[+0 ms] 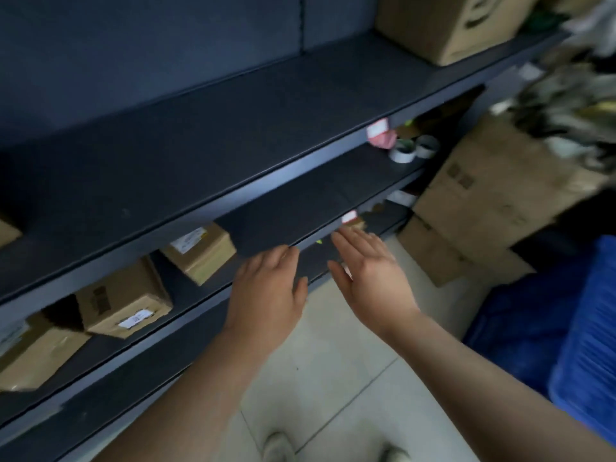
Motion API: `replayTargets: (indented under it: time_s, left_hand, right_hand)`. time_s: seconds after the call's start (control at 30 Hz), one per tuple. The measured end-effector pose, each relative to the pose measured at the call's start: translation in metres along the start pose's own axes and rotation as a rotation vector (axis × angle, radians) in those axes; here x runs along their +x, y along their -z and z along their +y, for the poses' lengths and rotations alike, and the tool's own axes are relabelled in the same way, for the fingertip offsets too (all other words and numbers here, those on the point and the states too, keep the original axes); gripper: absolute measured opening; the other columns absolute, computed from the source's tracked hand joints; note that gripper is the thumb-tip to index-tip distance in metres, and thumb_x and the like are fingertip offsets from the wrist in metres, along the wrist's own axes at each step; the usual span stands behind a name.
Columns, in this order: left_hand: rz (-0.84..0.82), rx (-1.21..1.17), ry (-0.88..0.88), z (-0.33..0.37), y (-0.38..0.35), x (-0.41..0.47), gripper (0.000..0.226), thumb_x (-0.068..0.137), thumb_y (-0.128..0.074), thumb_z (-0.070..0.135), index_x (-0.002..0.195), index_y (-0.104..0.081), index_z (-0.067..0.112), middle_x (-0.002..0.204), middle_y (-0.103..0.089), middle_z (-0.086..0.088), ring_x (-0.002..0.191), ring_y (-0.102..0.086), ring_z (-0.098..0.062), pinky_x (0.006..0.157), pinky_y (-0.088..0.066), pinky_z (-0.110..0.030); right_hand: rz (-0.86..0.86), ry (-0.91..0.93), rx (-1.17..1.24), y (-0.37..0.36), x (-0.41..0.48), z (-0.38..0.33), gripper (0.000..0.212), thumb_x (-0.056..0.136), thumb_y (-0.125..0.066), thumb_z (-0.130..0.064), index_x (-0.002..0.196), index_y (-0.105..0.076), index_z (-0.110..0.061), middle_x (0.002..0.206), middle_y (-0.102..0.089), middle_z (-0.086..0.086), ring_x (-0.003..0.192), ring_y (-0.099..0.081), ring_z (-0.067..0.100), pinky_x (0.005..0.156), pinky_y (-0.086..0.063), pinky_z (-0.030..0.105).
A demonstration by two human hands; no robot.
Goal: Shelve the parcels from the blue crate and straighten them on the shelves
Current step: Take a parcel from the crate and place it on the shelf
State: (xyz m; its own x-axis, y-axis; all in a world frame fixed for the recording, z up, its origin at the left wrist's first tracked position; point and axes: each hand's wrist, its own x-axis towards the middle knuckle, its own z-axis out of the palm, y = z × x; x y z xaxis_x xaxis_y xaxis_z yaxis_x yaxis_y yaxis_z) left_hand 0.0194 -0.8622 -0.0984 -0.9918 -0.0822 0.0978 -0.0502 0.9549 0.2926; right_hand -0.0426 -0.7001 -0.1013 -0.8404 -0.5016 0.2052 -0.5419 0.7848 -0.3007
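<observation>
While both arms are stretched toward the dark shelving, nothing is gripped by either hand. The left hand is held palm down with its fingers straight and close together, the tips brought up to the front edge of a middle shelf; whether that edge is touched cannot be told. The right hand is turned on its side just beside the left, fingers straight and thumb spread, and it is likewise empty.

Three cardboard parcels are seen on the shelf below, left of the hands. The first parcel is set nearest the left hand, the second parcel further left, and the third parcel at the picture's edge. A white label is borne by each of the first two, and all three are set askew to the shelf front.

The blue crate is placed on the tiled floor at the right, well apart from the parcels; its inside is blurred. Brown cartons are stacked beside it, and two tape rolls are kept further along the shelf.
</observation>
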Motion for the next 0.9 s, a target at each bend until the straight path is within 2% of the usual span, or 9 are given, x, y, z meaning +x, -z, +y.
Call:
replayTargets:
  time_s: [0.27,0.37,0.5,0.67,0.77,0.9]
  left_hand:
    - [-0.027,-0.025,-0.305,0.184,0.045,-0.036,0.046,0.076,-0.074,0.023,0.117,-0.063,0.006,0.114,-0.066,-0.01,0.099,-0.063,-0.031,0.082,-0.051,-0.042]
    - [-0.037,-0.073,-0.405,0.26,0.047,-0.064,0.046,0.079,-0.07,0.024,0.12,-0.061,0.006,0.117,-0.064,-0.011,0.102,-0.061,-0.032,0.086,-0.049,-0.044]
    - [-0.08,-0.123,-0.509,0.361,0.041,-0.107,0.044,0.084,-0.065,0.028,0.123,-0.059,0.009,0.12,-0.063,-0.008,0.104,-0.06,-0.031,0.086,-0.048,-0.042]
    - [-0.141,-0.171,-0.654,0.481,0.02,-0.157,0.041,0.077,-0.072,0.025,0.113,-0.065,0.007,0.108,-0.067,-0.008,0.092,-0.065,-0.032,0.078,-0.051,-0.04]
    - [-0.203,-0.203,-0.738,0.541,0.001,-0.178,0.044,0.085,-0.064,0.029,0.124,-0.059,0.008,0.119,-0.063,-0.006,0.103,-0.061,-0.031,0.087,-0.049,-0.042]
    - [-0.296,-0.19,-0.824,0.607,-0.028,-0.197,0.051,0.095,-0.047,0.037,0.141,-0.042,0.016,0.141,-0.047,0.001,0.126,-0.045,-0.021,0.105,-0.036,-0.037]
  right_hand:
    - [0.103,-0.302,-0.127,0.154,-0.152,0.069,0.046,0.092,-0.042,-0.034,0.126,-0.057,-0.007,0.13,-0.057,0.014,0.121,-0.053,0.029,0.106,-0.037,0.043]
    - [0.146,-0.415,-0.153,0.199,-0.224,0.1,0.049,0.092,-0.037,-0.036,0.125,-0.058,-0.006,0.13,-0.057,0.014,0.12,-0.054,0.03,0.106,-0.038,0.045]
    - [0.199,-0.539,-0.218,0.255,-0.322,0.14,0.046,0.09,-0.045,-0.034,0.122,-0.06,-0.005,0.126,-0.059,0.016,0.116,-0.057,0.032,0.103,-0.04,0.047]
    - [0.273,-0.689,-0.262,0.307,-0.435,0.183,0.04,0.085,-0.058,-0.024,0.118,-0.061,-0.002,0.121,-0.061,0.019,0.111,-0.059,0.035,0.1,-0.041,0.05]
    - [0.269,-0.8,-0.257,0.327,-0.492,0.209,0.039,0.086,-0.064,-0.021,0.12,-0.06,-0.002,0.123,-0.061,0.018,0.113,-0.058,0.035,0.1,-0.041,0.048]
    - [0.237,-0.982,-0.212,0.346,-0.552,0.242,0.043,0.095,-0.055,-0.026,0.133,-0.05,-0.008,0.137,-0.05,0.011,0.127,-0.045,0.029,0.109,-0.031,0.038]
